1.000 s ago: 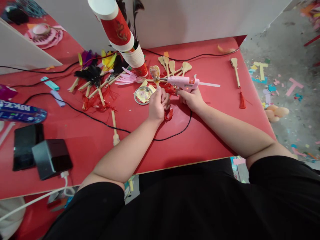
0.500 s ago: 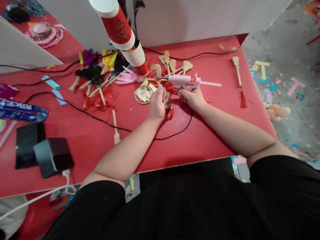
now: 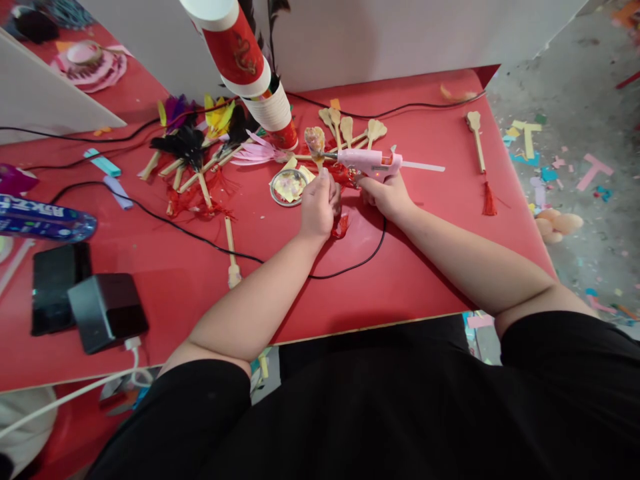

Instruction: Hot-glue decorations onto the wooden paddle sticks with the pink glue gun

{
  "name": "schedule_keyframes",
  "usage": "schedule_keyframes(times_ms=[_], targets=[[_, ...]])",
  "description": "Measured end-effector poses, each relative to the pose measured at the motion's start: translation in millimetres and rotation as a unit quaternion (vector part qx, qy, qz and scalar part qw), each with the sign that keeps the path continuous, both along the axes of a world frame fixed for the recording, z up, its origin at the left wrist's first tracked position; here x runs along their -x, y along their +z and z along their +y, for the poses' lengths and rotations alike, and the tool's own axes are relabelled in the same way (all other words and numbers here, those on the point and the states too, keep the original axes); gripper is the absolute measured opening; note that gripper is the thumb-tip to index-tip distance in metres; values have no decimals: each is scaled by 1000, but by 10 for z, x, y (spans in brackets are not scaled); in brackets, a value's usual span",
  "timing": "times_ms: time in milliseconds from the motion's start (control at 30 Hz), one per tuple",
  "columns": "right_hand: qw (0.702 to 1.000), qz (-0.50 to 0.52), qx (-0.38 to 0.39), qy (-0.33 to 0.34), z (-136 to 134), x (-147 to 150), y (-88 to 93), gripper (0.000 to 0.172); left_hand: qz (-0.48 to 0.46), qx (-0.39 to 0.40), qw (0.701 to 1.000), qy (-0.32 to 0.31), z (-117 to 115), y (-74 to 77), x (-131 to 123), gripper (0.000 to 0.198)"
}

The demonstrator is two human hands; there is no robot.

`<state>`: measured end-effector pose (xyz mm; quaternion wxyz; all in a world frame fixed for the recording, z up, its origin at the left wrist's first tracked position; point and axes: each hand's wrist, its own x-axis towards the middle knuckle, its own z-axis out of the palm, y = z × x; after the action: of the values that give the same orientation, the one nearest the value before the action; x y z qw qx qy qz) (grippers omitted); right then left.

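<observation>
My left hand [image 3: 319,203] is closed around the handle of a small wooden stick with a wide, spoon-like head [image 3: 315,142], held upright. The head is coated with something pinkish and speckled. A red tassel [image 3: 341,227] hangs below that hand. In my right hand [image 3: 383,195] is a pink hot glue gun [image 3: 367,162], its fingers wrapped round the grip. Its nozzle points left, at or very close to the base of the stick's head; whether they touch I cannot tell. A glue stick [image 3: 424,167] juts from its rear. Beside my left hand sits a round dish [image 3: 289,187] with yellowish pieces.
Feathered sticks [image 3: 185,150] lie at the left and several bare wooden sticks [image 3: 346,130] behind the glue gun. Stacked paper cups [image 3: 273,110] rise at the back. A black cord [image 3: 200,235] crosses the red table [image 3: 440,257]. A tasselled stick [image 3: 477,140] lies near the right edge.
Almost nothing differs. Both hands, the stick and the glue gun stay in nearly the same place, with a slight shift of the whole view.
</observation>
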<state>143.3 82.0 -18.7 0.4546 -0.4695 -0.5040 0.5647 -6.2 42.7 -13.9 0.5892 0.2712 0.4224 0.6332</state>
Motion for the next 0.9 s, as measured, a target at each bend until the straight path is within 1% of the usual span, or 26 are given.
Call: schedule_keyframes(times_ms=[100, 267, 367, 500, 600, 800, 900], targets=[[1000, 23, -12, -8, -15, 19, 48, 27, 7, -7, 1000, 3, 2, -54, 8, 72], [999, 43, 17, 23, -25, 15, 73, 34, 20, -33, 999, -12, 19, -133, 19, 73], [999, 29, 25, 24, -18, 3, 45, 34, 24, -27, 999, -7, 26, -118, 15, 72], [1000, 12, -3, 3, -4, 3, 10, 32, 6, -21, 1000, -14, 22, -44, 17, 73], [1000, 4, -19, 6, 10, -4, -15, 30, -2, -27, 999, -26, 22, -12, 30, 73], [1000, -12, -18, 17, 35, -35, -69, 43, 32, -51, 998, -34, 41, -52, 49, 75], [999, -2, -26, 26, 35, -35, -78, 42, 43, -65, 996, -38, 47, -81, 50, 74]])
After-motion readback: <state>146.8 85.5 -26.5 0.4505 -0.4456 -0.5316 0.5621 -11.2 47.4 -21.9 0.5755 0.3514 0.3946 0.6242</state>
